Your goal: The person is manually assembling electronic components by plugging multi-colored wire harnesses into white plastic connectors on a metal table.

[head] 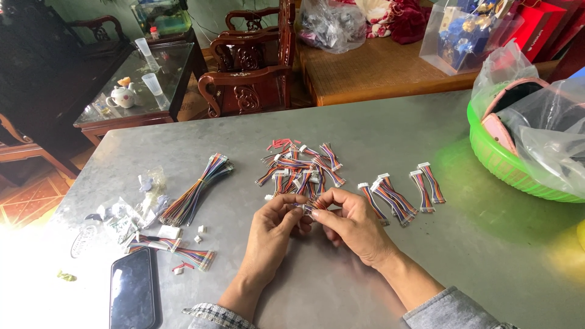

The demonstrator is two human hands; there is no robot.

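A: What is held between the hands?

B: A short multicoloured wire piece with a white connector [308, 209] is pinched between the fingertips of the left hand [275, 226] and the right hand [348, 220]. The two hands are brought close together over the grey table [426, 256], just in front of a loose pile of similar wire pieces [300, 169].

A: How are the other wires laid out?

B: A row of short finished-looking pieces [399, 190] is laid to the right of the hands. A long bundle of coloured wires [196, 190] is laid to the left, and another short bundle [183, 251] is seen nearer the dark phone [133, 290], with small white connectors scattered about.

A: And the containers?

B: A green plastic basket [506, 161] is placed at the right edge of the table. It is filled by a clear plastic bag [548, 122] in which pink and dark items are seen; what they are cannot be told. Small clear packets [125, 216] are strewn at the left; their contents cannot be made out. On the glass side table [131, 91], a teapot [122, 96] and plastic cups are set.
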